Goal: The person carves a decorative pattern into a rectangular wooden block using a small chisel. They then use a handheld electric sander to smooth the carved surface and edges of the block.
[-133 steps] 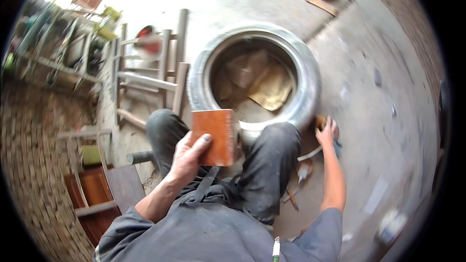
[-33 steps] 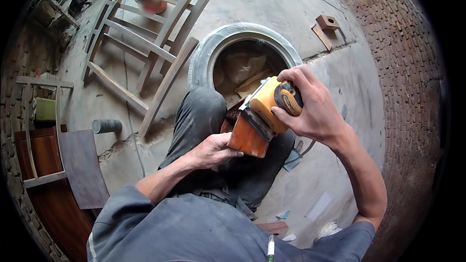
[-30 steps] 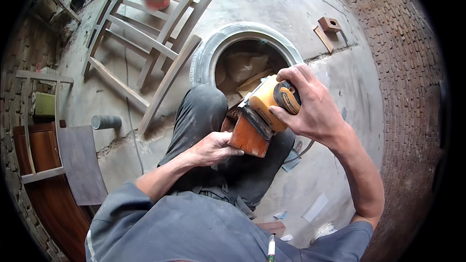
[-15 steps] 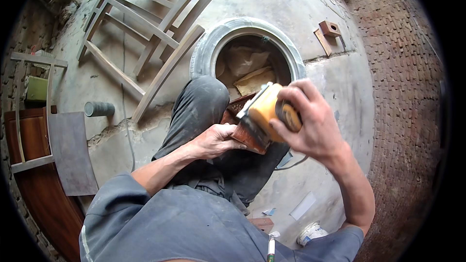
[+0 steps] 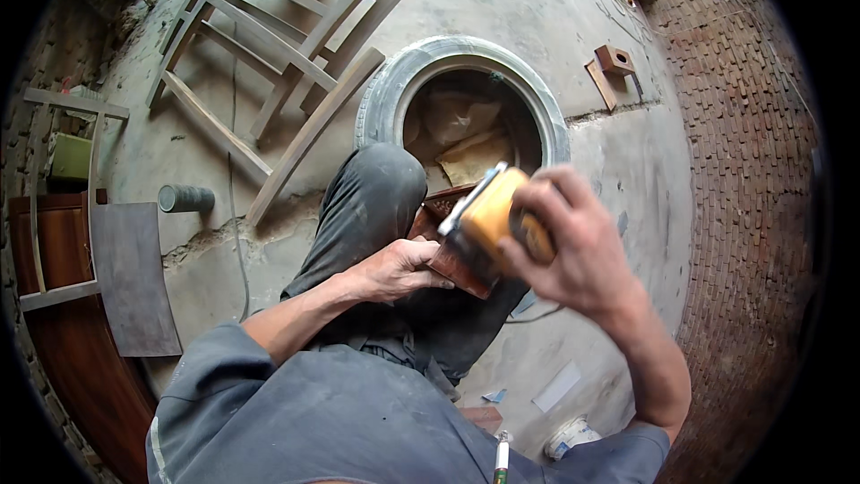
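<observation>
A yellow-and-black electric sander (image 5: 494, 213) is in my right hand (image 5: 580, 246), whose fingers wrap round its dark rounded end; hand and tool are slightly blurred by motion. Below the sander, my left hand (image 5: 399, 271) grips a reddish-brown wooden piece (image 5: 464, 278) by its near left end, over my lap. The sander's dark base lies against or just above this wood; whether they touch I cannot tell. Part of the wood is hidden behind the tool, and more reddish-brown wood (image 5: 439, 203) shows beyond it, near my knee.
Just beyond my knee lies a grey-coated tire (image 5: 381, 94) with bags inside. A wooden frame (image 5: 313, 134) stands at the far left, near a grey-green cylinder (image 5: 186, 199). Brown panels (image 5: 54, 251) lean at the left. A holed block (image 5: 614, 60) sits far right; a cable (image 5: 236, 242) crosses the floor.
The sander and my right hand have shifted slightly toward me over the wooden piece. My left hand keeps its grip, a little lower in view. The whole view has moved slightly.
</observation>
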The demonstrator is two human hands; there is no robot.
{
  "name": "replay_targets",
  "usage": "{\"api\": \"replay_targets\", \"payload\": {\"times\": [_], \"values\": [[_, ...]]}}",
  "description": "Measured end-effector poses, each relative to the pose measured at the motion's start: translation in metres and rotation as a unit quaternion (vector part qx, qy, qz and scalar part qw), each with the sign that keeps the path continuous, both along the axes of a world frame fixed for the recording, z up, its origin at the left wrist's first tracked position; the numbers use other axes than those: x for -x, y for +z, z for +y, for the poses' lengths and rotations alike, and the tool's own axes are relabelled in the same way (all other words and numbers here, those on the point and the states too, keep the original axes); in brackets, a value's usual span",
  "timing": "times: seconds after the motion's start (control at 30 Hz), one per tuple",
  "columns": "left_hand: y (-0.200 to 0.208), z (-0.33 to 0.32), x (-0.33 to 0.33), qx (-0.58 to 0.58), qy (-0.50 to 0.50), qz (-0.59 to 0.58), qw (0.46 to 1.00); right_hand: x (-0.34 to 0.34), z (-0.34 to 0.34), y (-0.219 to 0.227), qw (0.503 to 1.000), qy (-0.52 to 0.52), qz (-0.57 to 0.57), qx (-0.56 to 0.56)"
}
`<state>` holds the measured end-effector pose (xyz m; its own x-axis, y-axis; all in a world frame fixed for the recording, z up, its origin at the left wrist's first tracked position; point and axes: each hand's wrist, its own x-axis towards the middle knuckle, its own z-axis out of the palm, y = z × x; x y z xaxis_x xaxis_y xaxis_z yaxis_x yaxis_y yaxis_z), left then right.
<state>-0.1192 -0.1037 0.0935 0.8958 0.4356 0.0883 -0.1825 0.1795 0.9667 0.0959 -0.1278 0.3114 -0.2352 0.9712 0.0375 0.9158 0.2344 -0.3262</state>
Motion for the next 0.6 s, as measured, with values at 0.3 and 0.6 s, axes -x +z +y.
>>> {"api": "replay_targets", "payload": {"times": [0.3, 0.6], "values": [[0.003, 0.006, -0.001, 0.06, -0.016, 0.001, 0.998, 0.014, -0.007, 0.005, 1.0, 0.023, 0.002, 0.02], [-0.002, 0.0, -0.01, 0.056, 0.033, -0.014, 0.998, 0.019, -0.058, 0.018, 0.997, 0.034, -0.056, 0.039]]}}
